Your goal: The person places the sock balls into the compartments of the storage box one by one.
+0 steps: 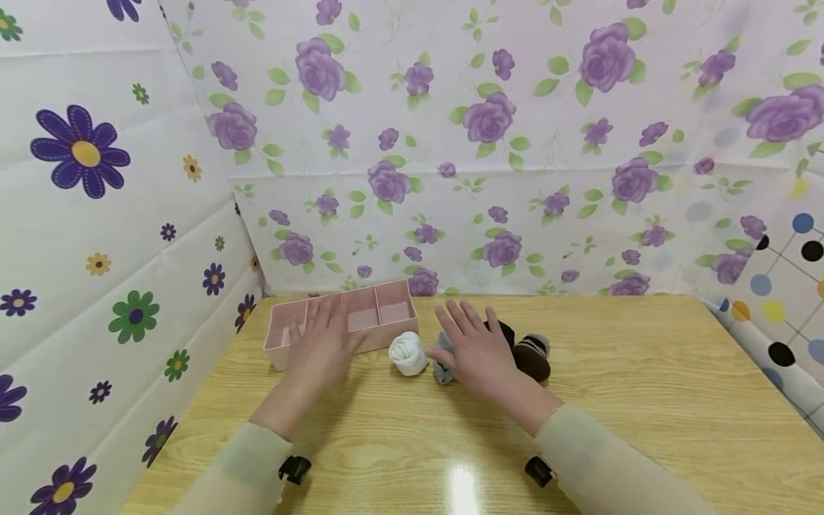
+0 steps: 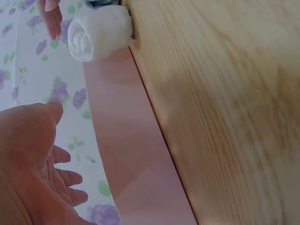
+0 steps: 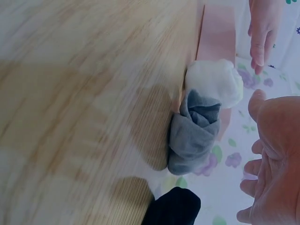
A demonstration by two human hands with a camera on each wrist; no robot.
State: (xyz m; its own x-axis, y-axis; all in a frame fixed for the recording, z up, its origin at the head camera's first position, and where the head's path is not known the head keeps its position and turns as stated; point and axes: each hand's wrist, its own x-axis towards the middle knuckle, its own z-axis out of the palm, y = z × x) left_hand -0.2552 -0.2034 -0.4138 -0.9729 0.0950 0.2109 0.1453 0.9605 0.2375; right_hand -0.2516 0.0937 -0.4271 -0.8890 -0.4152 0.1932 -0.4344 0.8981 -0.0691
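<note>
Head view high, facing forward-down; wrist views low, close, sharing white roll [image 2: 104, 33].

In the head view, your left grip [image 1: 320, 340] hides part of the pink box [image 1: 380, 337], and your right grip [image 1: 479, 350] covers some of the gray roll [image 1: 443, 371] and the black roll [image 1: 507, 333]. The bottom edge cuts off your left sleeve [image 1: 234, 465] and your right sleeve [image 1: 601, 454].
</note>
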